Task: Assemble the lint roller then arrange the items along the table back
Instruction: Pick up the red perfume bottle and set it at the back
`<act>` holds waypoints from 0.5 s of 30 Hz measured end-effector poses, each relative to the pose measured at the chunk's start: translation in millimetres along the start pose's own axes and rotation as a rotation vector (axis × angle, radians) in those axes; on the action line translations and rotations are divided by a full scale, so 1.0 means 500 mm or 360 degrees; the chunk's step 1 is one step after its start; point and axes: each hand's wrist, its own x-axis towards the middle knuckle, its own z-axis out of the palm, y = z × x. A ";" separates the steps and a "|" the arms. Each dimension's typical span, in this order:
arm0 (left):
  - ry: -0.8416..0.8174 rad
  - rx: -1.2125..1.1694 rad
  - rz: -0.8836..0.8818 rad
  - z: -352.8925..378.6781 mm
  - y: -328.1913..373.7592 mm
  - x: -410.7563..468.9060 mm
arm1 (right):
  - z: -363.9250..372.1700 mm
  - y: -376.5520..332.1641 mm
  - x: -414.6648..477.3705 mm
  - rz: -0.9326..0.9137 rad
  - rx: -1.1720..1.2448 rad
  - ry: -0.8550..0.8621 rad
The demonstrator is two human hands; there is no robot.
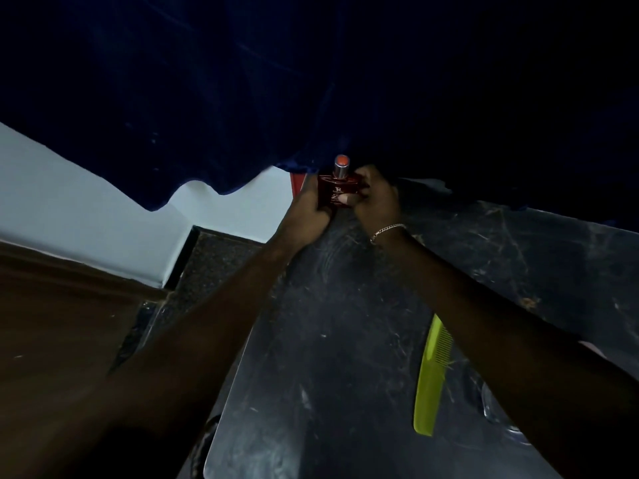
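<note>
The person stands over the dark table [345,340] with both arms stretched to its back edge. The left hand [307,209] and the right hand [375,198] are both closed around a small dark red bottle [333,193] with an orange-red cap, holding it upright just at the back edge, under a hanging blue curtain [207,98].

This looks like the arranging step: the bottle is being set in its place along the back. The lint roller I cannot find in this view, so I cannot say if it is assembled.

A yellow-green comb [432,375] lies nearer the front, beside the right forearm, well apart from the bottle (it probably goes back next). The next move calls for releasing the bottle gently so it stays standing.

The bottle's label carries pale writing, perhaps a large "R", but it is too small to read.
</note>
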 end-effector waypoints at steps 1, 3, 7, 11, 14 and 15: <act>0.0006 0.0012 0.0014 0.000 -0.005 0.008 | 0.003 0.003 0.005 0.0005 -0.0013 -0.0001; 0.0015 0.0041 0.0063 0.001 -0.013 0.020 | 0.008 0.010 0.012 0.0010 -0.0030 -0.0018; -0.0003 0.0057 0.0040 0.003 -0.029 0.028 | 0.019 0.022 0.015 -0.0031 -0.0070 -0.0036; -0.0025 0.0027 0.0028 0.002 -0.038 0.027 | 0.021 0.023 0.008 -0.0073 -0.0079 0.0024; -0.0036 -0.0027 0.0036 0.002 -0.035 0.017 | 0.017 0.017 -0.001 -0.0077 -0.0090 -0.0016; -0.0028 -0.0029 0.0047 0.001 -0.034 0.015 | 0.013 0.013 -0.004 -0.0069 -0.0091 -0.0040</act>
